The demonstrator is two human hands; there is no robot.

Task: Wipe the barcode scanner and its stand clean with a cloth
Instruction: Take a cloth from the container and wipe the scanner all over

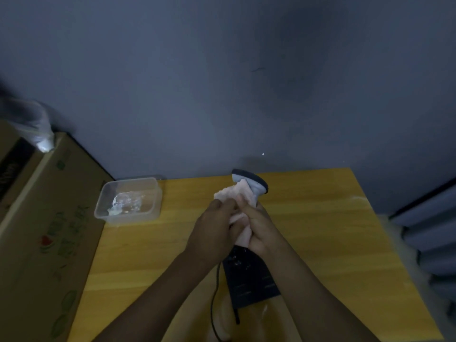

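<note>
A grey barcode scanner [251,181] stands upright on its black stand [249,277] in the middle of a yellow wooden table [320,218]. Only the scanner's head shows; a pale pink cloth [240,193] is wrapped around its neck and handle. My left hand [214,223] and my right hand [259,228] are both closed around the cloth and the handle inside it, touching each other. A black cable [214,302] runs from the stand toward the table's near edge.
A clear plastic tub [128,199] with a little water stands at the back left of the table. A large cardboard box [42,230] lies along the left side with a plastic bag [37,129] on top. A grey wall rises behind.
</note>
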